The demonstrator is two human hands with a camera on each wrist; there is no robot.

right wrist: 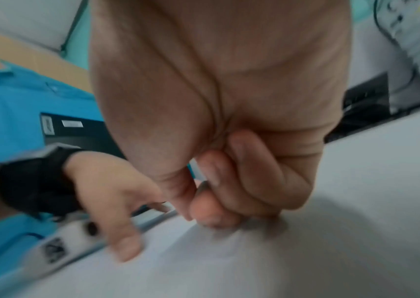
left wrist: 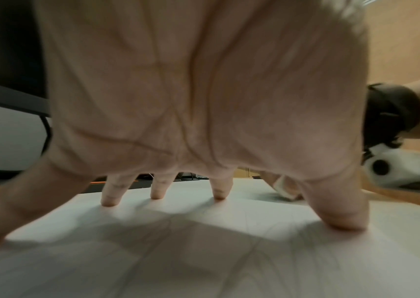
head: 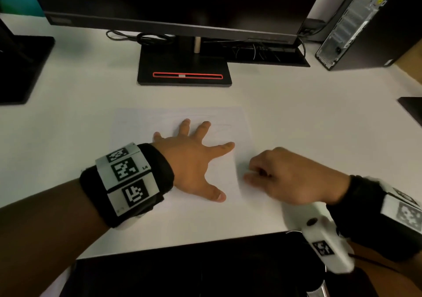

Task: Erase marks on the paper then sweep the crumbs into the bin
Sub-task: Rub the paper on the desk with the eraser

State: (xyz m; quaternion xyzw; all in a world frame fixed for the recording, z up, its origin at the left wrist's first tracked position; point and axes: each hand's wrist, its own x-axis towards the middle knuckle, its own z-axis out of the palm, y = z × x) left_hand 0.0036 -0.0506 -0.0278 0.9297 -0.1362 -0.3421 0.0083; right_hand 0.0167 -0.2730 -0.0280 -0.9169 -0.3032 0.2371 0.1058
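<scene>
A white sheet of paper (head: 141, 125) lies on the white desk (head: 308, 118), with faint pencil lines (left wrist: 255, 252) on it. My left hand (head: 205, 159) presses flat on the sheet with fingers spread; the left wrist view shows its fingertips (left wrist: 109, 199) planted on the paper (left wrist: 204, 252). My right hand (head: 253, 173) sits at the paper's right edge with curled fingers, blurred. A small white eraser (left wrist: 284, 188) shows pinched in its fingers. In the right wrist view the curled right hand (right wrist: 216, 201) touches the surface beside the left hand (right wrist: 117, 201). No crumbs are discernible.
A monitor on a black stand (head: 183, 70) is behind the paper, with cables (head: 141, 37) at its back. A PC tower (head: 365, 22) stands at the far right and another black base (head: 20, 66) at the left. A dark area (head: 182, 269) lies below the desk's front edge.
</scene>
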